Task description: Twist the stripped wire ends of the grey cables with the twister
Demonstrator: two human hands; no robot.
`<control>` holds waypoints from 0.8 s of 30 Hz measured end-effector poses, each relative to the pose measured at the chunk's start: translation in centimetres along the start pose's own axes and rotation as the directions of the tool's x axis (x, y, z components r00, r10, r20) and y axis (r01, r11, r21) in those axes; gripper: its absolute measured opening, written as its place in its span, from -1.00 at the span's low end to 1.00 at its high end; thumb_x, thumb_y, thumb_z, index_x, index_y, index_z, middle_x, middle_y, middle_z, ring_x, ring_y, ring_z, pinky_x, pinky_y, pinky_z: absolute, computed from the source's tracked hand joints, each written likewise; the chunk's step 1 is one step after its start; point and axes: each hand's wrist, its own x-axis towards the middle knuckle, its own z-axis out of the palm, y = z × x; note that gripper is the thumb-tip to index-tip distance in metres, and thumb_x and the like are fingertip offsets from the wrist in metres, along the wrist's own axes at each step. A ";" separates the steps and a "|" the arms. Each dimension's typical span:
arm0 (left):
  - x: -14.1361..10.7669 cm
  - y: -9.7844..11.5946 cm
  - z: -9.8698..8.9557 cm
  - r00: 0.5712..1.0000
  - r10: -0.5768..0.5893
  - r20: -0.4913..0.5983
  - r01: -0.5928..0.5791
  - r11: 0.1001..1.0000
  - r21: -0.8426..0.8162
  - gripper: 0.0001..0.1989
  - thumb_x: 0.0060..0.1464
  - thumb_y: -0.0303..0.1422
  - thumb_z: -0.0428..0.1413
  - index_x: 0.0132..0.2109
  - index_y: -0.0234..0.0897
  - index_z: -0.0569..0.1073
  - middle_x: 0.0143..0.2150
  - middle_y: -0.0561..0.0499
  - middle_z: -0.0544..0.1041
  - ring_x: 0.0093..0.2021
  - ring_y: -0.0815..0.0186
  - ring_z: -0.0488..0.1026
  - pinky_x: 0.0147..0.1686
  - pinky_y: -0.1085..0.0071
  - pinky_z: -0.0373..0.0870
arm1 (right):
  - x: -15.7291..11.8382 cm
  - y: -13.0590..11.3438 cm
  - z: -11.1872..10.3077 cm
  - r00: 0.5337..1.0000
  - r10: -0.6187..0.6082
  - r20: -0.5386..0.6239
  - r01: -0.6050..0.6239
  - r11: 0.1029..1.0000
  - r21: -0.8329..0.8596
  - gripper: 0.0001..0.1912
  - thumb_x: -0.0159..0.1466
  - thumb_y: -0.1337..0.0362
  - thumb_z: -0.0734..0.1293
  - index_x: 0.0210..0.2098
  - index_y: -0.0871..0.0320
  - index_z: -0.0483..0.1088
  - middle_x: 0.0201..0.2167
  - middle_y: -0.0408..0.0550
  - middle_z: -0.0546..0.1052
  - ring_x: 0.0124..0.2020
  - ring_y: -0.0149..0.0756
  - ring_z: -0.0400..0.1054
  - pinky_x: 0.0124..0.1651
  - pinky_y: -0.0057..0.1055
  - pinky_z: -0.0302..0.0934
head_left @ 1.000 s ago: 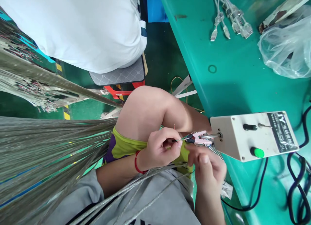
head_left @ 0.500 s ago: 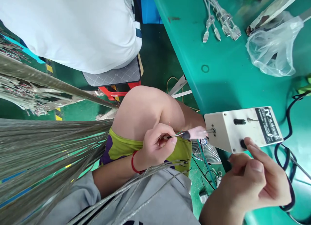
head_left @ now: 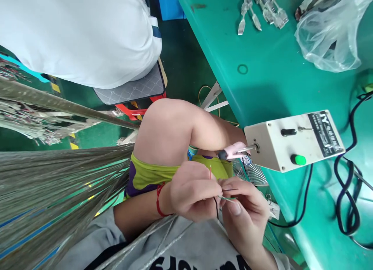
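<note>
My left hand [head_left: 195,192], with a red band at the wrist, is closed on thin coloured wires [head_left: 229,198]. Red, black, green and dark strands fan out from its fingertips. Against it, my right hand [head_left: 246,209] has thumb and fingers closed round the green and dark wire ends. Above both hands, a pink clip with a dark tip [head_left: 233,150] sticks out from the shaft of a white box machine [head_left: 294,140]. The green button [head_left: 298,159] on the box is uncovered.
Clear-headed cables [head_left: 271,11] and a plastic bag [head_left: 332,35] lie on the green table [head_left: 250,91]. A black cord [head_left: 349,192] coils at the right. Grey cables [head_left: 58,180] hang at the left. A person in white [head_left: 87,33] sits upper left; a fan [head_left: 253,175] stands below.
My right hand has left the machine's button and come to the wires beside my left hand. My left hand has moved down, taking the wires away from the pink clip.
</note>
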 end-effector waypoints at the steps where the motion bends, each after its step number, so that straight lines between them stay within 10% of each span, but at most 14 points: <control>1: 0.0 -0.1 0.0 1.000 0.005 0.020 -0.005 1.000 0.008 -0.92 0.48 -0.44 0.20 0.04 -0.18 0.51 -0.45 0.15 0.57 -0.61 0.40 0.37 -0.47 0.41 0.38 | 0.4 -0.4 0.5 0.999 0.050 -0.007 -0.049 0.995 0.089 -0.89 0.61 0.12 0.54 0.02 -0.09 0.77 -0.29 -0.11 0.73 -0.39 -0.27 0.57 -0.33 -0.34 0.51; 15: -0.6 -0.8 0.5 0.998 0.003 0.055 -0.005 1.000 0.025 -0.94 0.51 -0.43 0.18 -0.03 -0.16 0.51 -0.46 0.15 0.56 -0.61 0.39 0.32 -0.48 0.41 0.35 | 2.9 -2.5 1.6 0.885 0.453 0.105 -0.443 0.754 0.485 -0.92 0.41 0.10 0.72 -0.18 -0.09 0.84 -0.65 -0.33 0.33 -0.56 -0.48 0.04 -0.42 -0.57 0.10; 24: -0.3 -0.6 0.3 0.988 -0.055 0.143 0.082 0.979 -0.188 -0.94 0.60 -0.35 0.15 0.03 -0.12 0.51 -0.46 0.16 0.64 -0.60 0.37 0.43 -0.46 0.40 0.41 | 3.3 -2.3 1.7 0.863 0.482 0.150 -0.482 0.700 0.527 -0.88 0.38 0.12 0.71 -0.25 -0.03 0.82 -0.60 -0.31 0.38 -0.57 -0.50 0.00 -0.45 -0.56 0.05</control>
